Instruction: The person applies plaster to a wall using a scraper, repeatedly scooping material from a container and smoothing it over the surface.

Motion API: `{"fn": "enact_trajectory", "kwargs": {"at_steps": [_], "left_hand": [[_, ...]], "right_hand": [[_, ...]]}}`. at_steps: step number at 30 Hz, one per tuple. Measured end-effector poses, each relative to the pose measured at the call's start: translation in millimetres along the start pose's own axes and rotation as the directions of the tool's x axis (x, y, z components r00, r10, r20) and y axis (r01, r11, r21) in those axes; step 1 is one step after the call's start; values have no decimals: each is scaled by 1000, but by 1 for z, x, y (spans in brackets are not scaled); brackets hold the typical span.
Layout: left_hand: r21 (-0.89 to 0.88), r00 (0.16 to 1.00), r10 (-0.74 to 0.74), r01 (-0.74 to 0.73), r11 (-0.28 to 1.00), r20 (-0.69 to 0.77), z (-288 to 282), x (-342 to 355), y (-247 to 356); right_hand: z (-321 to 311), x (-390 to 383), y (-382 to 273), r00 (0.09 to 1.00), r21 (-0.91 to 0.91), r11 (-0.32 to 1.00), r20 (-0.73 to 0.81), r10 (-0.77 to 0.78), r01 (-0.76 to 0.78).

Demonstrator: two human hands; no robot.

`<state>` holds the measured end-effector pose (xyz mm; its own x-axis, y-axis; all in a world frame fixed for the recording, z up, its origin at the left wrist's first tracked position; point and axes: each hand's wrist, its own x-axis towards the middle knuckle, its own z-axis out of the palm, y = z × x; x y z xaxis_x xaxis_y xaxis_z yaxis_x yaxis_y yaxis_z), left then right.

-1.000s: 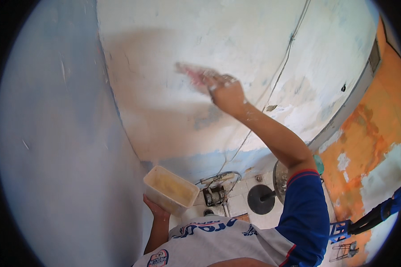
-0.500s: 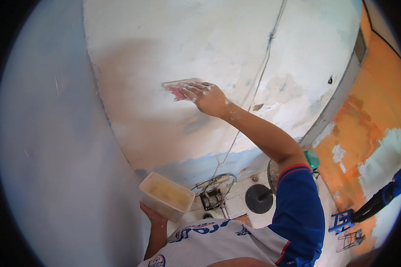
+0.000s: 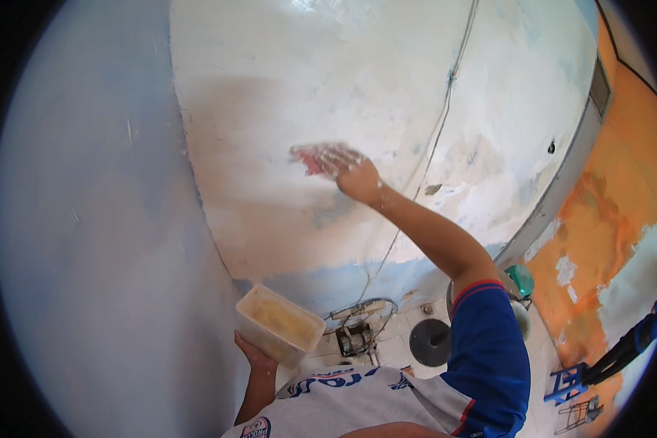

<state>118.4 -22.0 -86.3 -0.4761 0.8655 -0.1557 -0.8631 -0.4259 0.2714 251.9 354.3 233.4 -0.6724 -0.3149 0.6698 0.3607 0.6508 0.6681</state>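
My right hand (image 3: 354, 175) is raised at the pale, patchy wall (image 3: 255, 212), closed on a flat pinkish-red hand tool (image 3: 306, 159), probably a scraper; its outline is blurred and white smears cover my fingers. Low on the left, beside the blue-grey wall (image 3: 109, 255), my left hand (image 3: 257, 352) grips a translucent rectangular plastic tub (image 3: 293, 350) from below and the side, with a yellowish bottom visible inside. I cannot tell whether the tool touches the wall.
A cord (image 3: 444, 109) runs down the wall to hoses and a small machine (image 3: 354, 339) on the tiled floor. A dark disc on a post (image 3: 425, 349) and a green object (image 3: 520, 281) stand nearby. At right another person (image 3: 646, 332) is by a blue stool (image 3: 566, 383) and orange wall (image 3: 620, 160).
Relative to the wall, my right hand with the tool has swept down and slightly left from a second ago, moving little in the last half second. The tub stays in my left hand.
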Motion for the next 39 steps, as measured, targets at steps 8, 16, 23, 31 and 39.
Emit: {"fn": "enact_trajectory", "kwargs": {"at_steps": [8, 16, 23, 31, 39], "left_hand": [[-14, 1000, 7, -7, 1000, 0, -5, -1, -4], [-39, 998, 47, -49, 998, -38, -18, -8, -5], [-7, 996, 78, -78, 997, 49, 23, -2, -19], [-11, 965, 172, -173, 985, 198, 53, 20, -64], [-33, 961, 123, -119, 992, 247, 112, 41, -166]], "right_hand": [[-92, 137, 179, 705, -131, 700, -270, 656, -702], [17, 7, 9, 964, -19, 968, -98, 247, -250], [-30, -111, -155, 276, 510, -314, 780, 562, -801], [-144, -142, -128, 189, 465, -877, 878, 440, -117], [-255, -201, -76, 170, 707, -491, 641, 748, -509]]}}
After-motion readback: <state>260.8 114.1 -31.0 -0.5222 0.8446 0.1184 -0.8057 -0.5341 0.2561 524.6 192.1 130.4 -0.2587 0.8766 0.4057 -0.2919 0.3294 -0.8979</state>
